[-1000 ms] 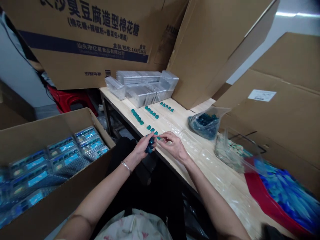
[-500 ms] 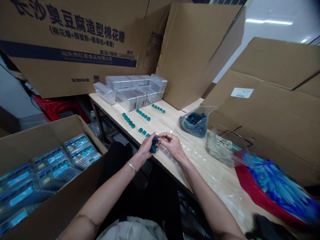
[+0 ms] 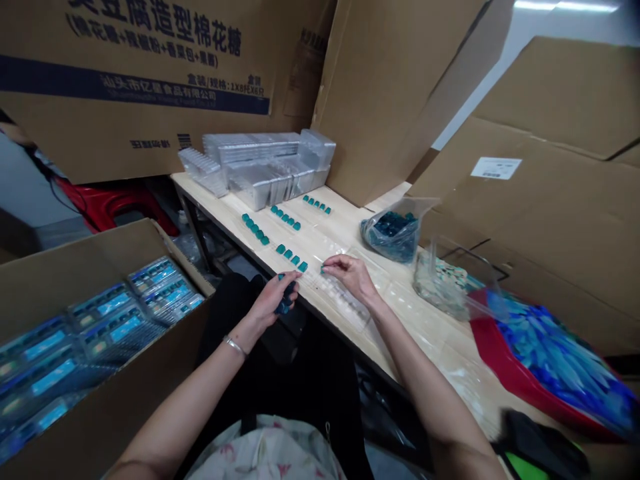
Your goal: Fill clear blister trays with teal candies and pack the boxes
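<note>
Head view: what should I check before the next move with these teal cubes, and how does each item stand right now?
1. Left hand holds a cluster of teal cubes against the palm: ok.
2. Right hand pinches a single teal cube at the fingertips: ok, though it shows small.
3. Clear plastic tray lies flat on the table beside the right hand: ok.
4. Row of cubes nearest the hands stands in line: ok.
5. Number of cubes in the left hand: cannot tell, the fingers hide them.
</note>
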The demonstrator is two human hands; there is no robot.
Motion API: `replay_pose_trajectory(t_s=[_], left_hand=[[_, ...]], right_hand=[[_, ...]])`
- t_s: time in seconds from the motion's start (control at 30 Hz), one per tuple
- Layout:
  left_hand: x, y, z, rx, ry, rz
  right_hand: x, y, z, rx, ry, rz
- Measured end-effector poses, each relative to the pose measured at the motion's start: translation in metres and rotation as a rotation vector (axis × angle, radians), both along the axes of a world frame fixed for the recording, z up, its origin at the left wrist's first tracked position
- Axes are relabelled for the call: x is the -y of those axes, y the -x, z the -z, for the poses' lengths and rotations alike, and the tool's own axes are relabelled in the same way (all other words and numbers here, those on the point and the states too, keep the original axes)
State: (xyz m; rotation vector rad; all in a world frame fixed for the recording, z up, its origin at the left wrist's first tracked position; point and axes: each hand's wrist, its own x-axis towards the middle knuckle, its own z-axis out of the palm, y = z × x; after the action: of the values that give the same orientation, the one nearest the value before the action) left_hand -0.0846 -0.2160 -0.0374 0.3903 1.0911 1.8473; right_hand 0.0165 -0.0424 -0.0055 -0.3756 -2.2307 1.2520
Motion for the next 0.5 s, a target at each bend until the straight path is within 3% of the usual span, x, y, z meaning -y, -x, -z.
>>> replay_pose_trajectory(t_s=[0.1,0.2,0.33,0.5], left_hand=[[0.000,0.002,0.003,-0.103,0.072,-0.017],[-0.002,0.002,0.003,-0.154,0.096,-0.018],[-0.003,0.003,0.004,-0.146,0.081,-0.002],[-0.003,0.005,0.005,-0.122,0.063,0.013]], right_hand=[[0.003,0.007,0.003,0.024,-0.362,-0.088],[0.007,0.015,0.003,0.070,-0.570,-0.173],[0.007,0.022,0.002,0.092,-0.697,-0.198],[0.010,0.025,0.001,0.117,-0.733,-0.210]])
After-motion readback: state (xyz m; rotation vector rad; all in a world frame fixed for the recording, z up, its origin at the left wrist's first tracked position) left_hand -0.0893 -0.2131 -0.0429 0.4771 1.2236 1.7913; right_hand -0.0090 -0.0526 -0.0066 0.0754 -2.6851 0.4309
